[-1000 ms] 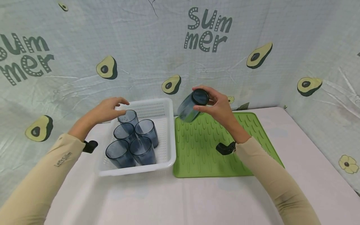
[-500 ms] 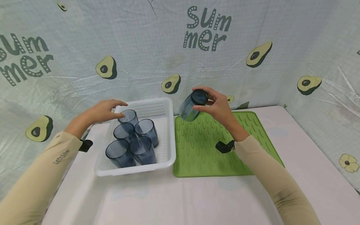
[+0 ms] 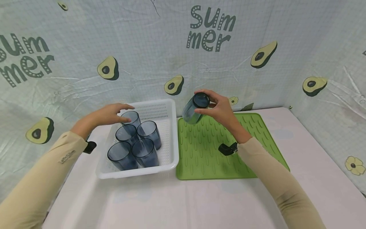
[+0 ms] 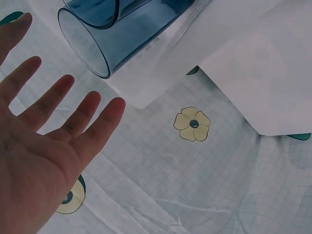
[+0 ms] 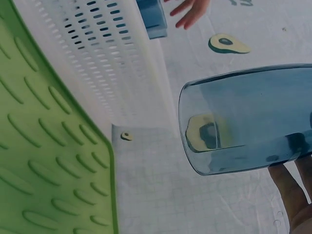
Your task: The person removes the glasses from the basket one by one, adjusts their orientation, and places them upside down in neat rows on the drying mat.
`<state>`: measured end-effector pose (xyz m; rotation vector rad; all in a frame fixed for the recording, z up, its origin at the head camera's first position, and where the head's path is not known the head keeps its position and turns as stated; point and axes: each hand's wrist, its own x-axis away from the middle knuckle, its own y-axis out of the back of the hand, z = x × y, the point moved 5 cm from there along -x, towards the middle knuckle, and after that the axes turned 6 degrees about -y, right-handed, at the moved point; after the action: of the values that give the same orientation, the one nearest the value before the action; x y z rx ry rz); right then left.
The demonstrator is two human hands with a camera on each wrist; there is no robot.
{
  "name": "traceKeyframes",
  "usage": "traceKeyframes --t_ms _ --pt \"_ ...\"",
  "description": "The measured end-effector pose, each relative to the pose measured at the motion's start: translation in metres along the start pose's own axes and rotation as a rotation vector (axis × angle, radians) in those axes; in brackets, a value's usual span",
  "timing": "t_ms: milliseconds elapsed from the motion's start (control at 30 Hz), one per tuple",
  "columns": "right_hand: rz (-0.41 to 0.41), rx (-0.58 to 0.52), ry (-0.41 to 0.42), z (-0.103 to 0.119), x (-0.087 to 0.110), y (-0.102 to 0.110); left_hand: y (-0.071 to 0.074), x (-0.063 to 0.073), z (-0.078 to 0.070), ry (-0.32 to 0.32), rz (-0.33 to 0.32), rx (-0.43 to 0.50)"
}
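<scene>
My right hand [image 3: 218, 106] grips a blue tinted drinking glass [image 3: 191, 112] near its dark round end. The glass is tilted and held above the back left part of a green ridged mat [image 3: 206, 149]. In the right wrist view the clear wall of the glass [image 5: 234, 122] shows, with fingers under its right part. My left hand [image 3: 107, 115] hovers at the back left of a white basket [image 3: 173, 133], over a blue glass [image 3: 132, 118]. Seen from the left wrist, the left hand [image 4: 48, 141] has its fingers spread, apart from the nearest glass [image 4: 87, 44].
Several more blue glasses [image 3: 144, 152] stand upright, mouths up, in the left part of the basket. Basket and mat lie side by side on a pale table [image 3: 183, 206]. Close behind hangs a printed cloth [image 3: 148, 47] with avocados.
My left hand shifts a little left, then back right over the rear glass. My right hand stays almost in place, with the glass drifting very slightly.
</scene>
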<state>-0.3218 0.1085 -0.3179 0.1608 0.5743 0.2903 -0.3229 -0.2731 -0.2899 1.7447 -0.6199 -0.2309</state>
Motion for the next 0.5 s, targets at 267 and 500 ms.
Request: traceKeyframes --t_ms 267,500 --pt "-0.009 0.030 -0.036 -0.003 0.000 -0.001 0.002 -0.009 -0.005 0.036 0.050 -0.008" --pt "0.034 0.052 -0.078 0.016 0.001 -0.008 0.002 -0.023 -0.007 0.073 0.096 -0.038"
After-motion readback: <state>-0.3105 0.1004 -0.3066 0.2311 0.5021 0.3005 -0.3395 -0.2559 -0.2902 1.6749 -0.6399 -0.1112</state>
